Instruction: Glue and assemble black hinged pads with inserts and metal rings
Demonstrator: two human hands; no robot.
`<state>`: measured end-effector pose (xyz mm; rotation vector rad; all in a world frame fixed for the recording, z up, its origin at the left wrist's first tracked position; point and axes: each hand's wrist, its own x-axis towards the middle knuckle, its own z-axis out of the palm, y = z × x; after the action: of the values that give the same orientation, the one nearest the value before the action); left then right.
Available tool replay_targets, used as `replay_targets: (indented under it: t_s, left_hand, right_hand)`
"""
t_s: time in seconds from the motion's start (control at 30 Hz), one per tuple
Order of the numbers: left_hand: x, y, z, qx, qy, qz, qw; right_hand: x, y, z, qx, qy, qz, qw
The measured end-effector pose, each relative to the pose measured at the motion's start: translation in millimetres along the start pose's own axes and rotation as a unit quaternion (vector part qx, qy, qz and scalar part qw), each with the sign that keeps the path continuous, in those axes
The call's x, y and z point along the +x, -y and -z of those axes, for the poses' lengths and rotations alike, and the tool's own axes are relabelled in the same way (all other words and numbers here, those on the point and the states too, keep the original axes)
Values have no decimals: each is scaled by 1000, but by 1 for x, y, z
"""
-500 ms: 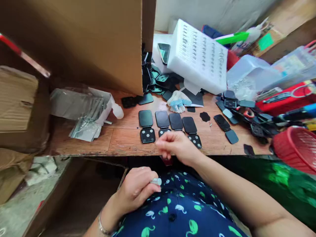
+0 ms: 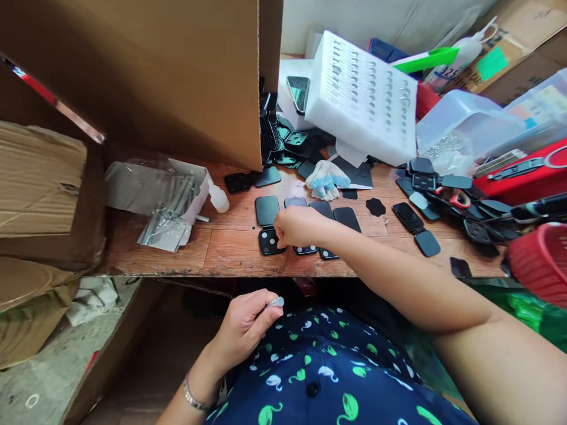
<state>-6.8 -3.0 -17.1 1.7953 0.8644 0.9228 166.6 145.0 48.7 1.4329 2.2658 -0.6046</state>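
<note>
Glossy black rounded plates (image 2: 267,209) lay rowed on worn wood bench (image 2: 230,251) below white foam block (image 2: 363,97). Right hand (image 2: 299,227): fingertips bunched, touched leftmost plate's dotted square (image 2: 267,243). Left hand (image 2: 245,324) (farther below block, at lap) pinched small silvery cylinder (image 2: 275,303).

Glossy black: the flat pads (image 2: 267,211) I see lying in a row. The square piece (image 2: 269,241) below the leftmost one is black with white dots. Reddish-brown wood grain: the table (image 2: 230,254). Plain brown: the cardboard box (image 2: 155,77). White with rows of dark slots: the foam block (image 2: 363,100). White and pale blue: the glove (image 2: 325,177). Red: the basket (image 2: 535,260). Navy printed with green and white flamingos: the garment (image 2: 328,378). Silvery: the small piece (image 2: 275,303) I make out in the left hand (image 2: 243,327).
</note>
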Motion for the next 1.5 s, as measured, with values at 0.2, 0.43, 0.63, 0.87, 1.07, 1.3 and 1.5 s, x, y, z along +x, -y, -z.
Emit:
replay_targets:
  t_s: [0.2,0.43,0.63,0.87,1.07,1.3,1.5]
  left_hand:
    - [0,5,2,-41,-24,48,998]
    - [1,5,5,-54,-34,89,994]
    - [0,3,2,-44,28,65,997]
    - [7,-22,1,6,47,-119,992]
    - [10,-25,23,27,-24,-56,998]
    - [1,-9,43,16,-130,82,988]
    - [12,-11,41,-85,-194,139,967]
  right_hand:
    - [11,-2,15,-80,37,-14,996]
    - [-36,-2,-25,385,36,158,909]
    - [-63,10,-72,685,143,118,705]
    - [-55,14,-78,709,-6,41,704]
    - [-18,8,-45,326,-147,41,933]
    - [3,20,-2,35,-10,-29,999]
    - [6,14,-6,-3,-24,-52,998]
